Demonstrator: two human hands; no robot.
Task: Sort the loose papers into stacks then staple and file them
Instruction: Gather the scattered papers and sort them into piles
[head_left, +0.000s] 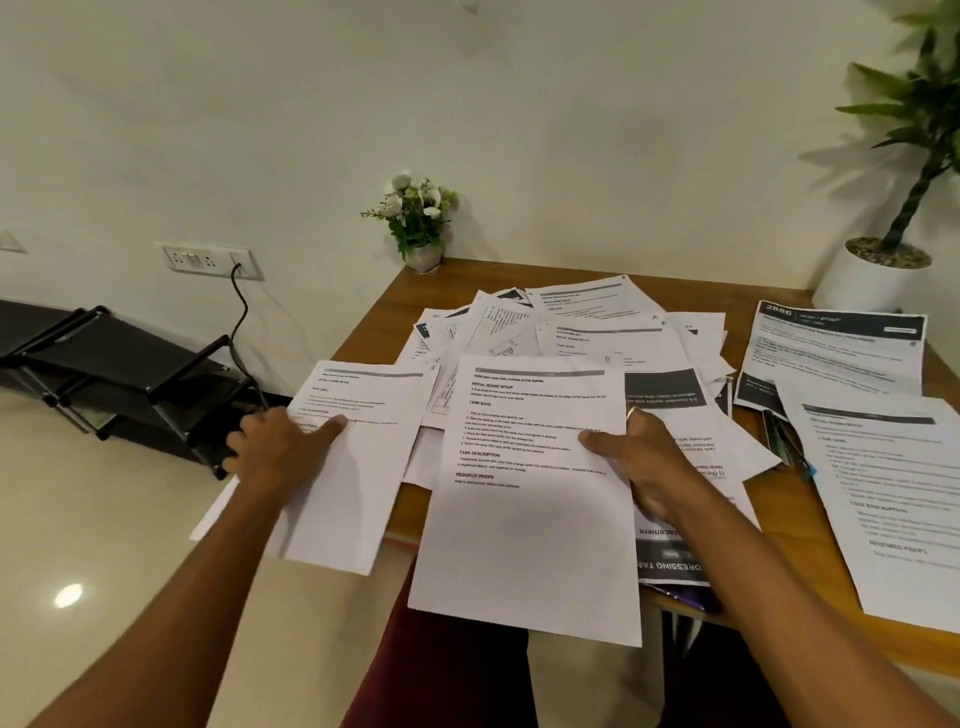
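Looking down from the head cam: both arms reach forward over the near edge of the wooden table (395, 306). The left hand (283, 444) pinches a printed sheet (353, 467) by its left edge, thumb flat on top, other fingers curled. The right hand (641, 457) grips a second sheet (530, 545) at its right edge, thumb on top, fingers tucked underneath. Both sheets overhang the table edge, with the messy pile of loose papers (587, 327) just behind them.
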